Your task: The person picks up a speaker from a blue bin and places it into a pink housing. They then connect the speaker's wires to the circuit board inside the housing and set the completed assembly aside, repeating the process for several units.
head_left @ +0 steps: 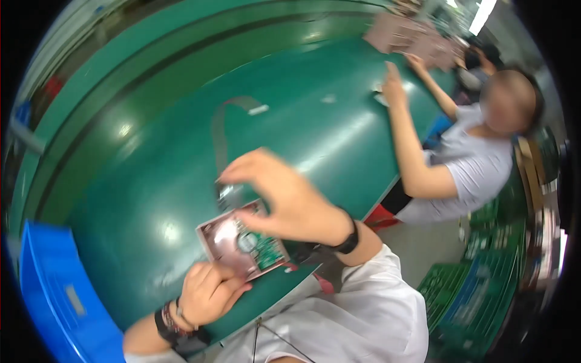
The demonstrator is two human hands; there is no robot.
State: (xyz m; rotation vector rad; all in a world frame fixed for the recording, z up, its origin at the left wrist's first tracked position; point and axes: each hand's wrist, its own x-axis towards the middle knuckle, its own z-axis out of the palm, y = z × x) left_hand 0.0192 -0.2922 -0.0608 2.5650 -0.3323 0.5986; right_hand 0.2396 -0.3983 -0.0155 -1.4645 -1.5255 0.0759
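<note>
My left hand (209,293) grips the lower left edge of a shallow pink case (212,242) lying on the green table. Inside the case, a green circuit board (270,249) fills the right part, with a round pale component (247,242) beside it. Above the case's upper edge, my right hand (287,199) is blurred, with thumb and fingers spread apart and nothing visibly held. Just past those fingers is a small dark, shiny piece (228,195), too smeared to name. A grey flat ribbon cable (219,130) with a white end curves away from it across the table.
A blue bin (51,290) stands at the table's left end. To the right, a co-worker (466,151) in a light shirt reaches over the table (302,133). Pink parts (411,39) are piled at the far right. Green racks (472,284) stand low on the right.
</note>
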